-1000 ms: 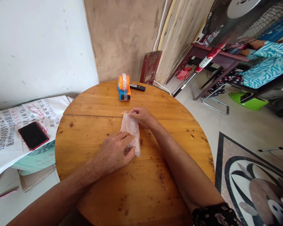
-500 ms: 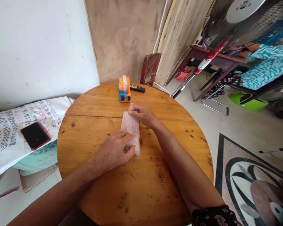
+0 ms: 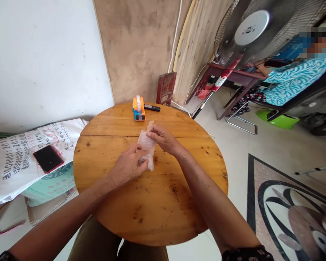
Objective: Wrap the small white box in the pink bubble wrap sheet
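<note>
A small piece of bubble wrap [image 3: 146,142], folded into a flat strip, lies over the middle of the round wooden table [image 3: 152,206]. My left hand [image 3: 129,161] pinches its near end between thumb and fingers. At the far end, my right hand [image 3: 163,137] grips the upper edge, where a narrow flap sticks up past the fingers. Whether anything is wrapped inside cannot be made out. Beyond the hands stands an orange and blue tape dispenser [image 3: 138,108] with a roll of clear tape on it. Beside the dispenser is a black remote-like object [image 3: 152,107].
A phone [image 3: 48,158] rests on a white printed sack [image 3: 16,159] left of the table. A red wooden chair [image 3: 166,88] stands behind the table. To the right are a large standing fan [image 3: 251,27] and a seated person in a patterned top [image 3: 296,79].
The view has shifted, showing more of the table's near edge and my legs. Both hands keep hold of the bubble wrap, which now looks shorter and more bent near my left hand.
</note>
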`<state>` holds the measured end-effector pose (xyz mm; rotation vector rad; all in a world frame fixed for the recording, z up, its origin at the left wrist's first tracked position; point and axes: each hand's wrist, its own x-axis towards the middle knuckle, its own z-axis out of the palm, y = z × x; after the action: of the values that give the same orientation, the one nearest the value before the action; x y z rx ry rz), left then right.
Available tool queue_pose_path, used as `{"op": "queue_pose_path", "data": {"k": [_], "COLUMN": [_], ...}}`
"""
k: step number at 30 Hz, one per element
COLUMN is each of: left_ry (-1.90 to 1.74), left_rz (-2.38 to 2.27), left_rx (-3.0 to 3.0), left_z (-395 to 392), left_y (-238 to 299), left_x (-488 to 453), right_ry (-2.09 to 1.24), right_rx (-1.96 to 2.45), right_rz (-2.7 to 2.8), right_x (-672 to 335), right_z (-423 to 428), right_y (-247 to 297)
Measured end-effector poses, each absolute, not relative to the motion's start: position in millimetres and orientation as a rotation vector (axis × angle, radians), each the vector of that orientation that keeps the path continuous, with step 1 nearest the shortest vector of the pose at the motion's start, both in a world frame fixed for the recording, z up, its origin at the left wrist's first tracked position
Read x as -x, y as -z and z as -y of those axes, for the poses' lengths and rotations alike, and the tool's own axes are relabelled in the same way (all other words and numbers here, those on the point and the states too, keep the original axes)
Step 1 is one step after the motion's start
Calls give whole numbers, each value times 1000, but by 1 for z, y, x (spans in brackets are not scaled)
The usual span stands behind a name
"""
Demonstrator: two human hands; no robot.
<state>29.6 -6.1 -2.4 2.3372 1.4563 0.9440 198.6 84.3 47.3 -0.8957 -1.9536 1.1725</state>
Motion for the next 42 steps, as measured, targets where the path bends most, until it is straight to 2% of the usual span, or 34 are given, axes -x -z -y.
{"op": "queue_pose_path", "data": {"k": [8, 13, 18, 21, 37, 42], "left_ry": [-1102, -1208, -1380, -1422, -1259, -1102], "left_rz": [-1692, -1789, -1607, -1426, -1181, -1138], "left_rx": [-2127, -1957, -2003, -2100, -2177, -2276], "left_z": [18, 15, 11, 10, 15, 15], "left_y": [11, 24, 28, 27, 15, 22], "left_x": [-34, -36, -33, -32, -16, -10], "right_ry": [-931, -930, -931, -822, -393, -209], "right_rx": [999, 1008, 1041, 1030, 973, 966], "right_rz": [2053, 2028, 1983, 2007, 2084, 2111], "right_x": [-196, -199, -202, -202, -192, -190], "right_z": [-49, -26, -3, 9, 38, 40], "right_y": [-54, -48, -37, -33, -1, 3]}}
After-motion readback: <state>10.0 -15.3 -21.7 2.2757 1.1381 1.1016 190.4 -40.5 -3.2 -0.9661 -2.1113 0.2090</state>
